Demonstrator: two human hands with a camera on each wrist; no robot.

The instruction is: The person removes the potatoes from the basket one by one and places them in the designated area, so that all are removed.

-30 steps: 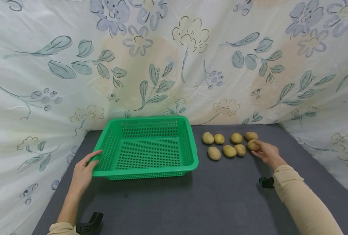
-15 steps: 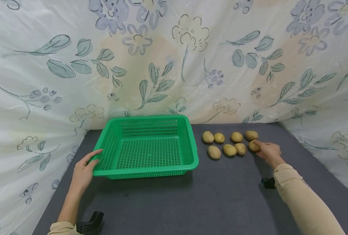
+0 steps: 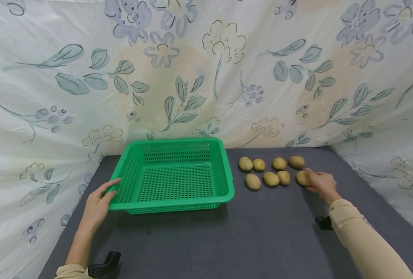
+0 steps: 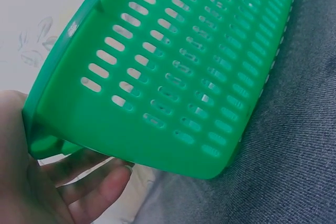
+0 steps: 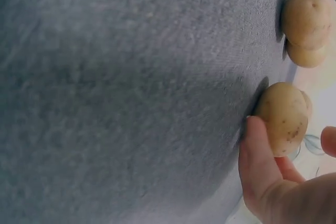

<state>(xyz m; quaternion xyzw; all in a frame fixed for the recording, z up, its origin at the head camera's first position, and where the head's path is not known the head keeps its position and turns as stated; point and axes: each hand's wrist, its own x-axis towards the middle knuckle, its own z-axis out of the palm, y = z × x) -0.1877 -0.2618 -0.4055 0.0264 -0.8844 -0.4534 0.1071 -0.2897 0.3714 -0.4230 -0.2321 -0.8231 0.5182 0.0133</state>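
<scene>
A green perforated plastic basket (image 3: 176,182) stands on the dark table. My left hand (image 3: 97,201) holds its left rim; in the left wrist view the hand (image 4: 89,187) has fingers under the rim, against the outer wall. At the right, my right hand (image 3: 322,184) is beside a potato (image 3: 302,178). In the right wrist view a low fingertip touches that potato (image 5: 283,116), while another fingertip (image 5: 329,140) stands apart from it. Several more potatoes lie in two loose rows to its left, one of them (image 3: 297,162) just behind it.
A floral curtain (image 3: 192,77) hangs behind and along both sides of the dark table (image 3: 206,240). The potatoes, such as the one at the row's left end (image 3: 253,181), lie between the basket and my right hand. Each wrist wears a black device (image 3: 105,265).
My right hand has drawn slightly right and nearer, and the potato at its fingers has shifted a little the same way, off its neighbour. The left hand and basket have stayed put.
</scene>
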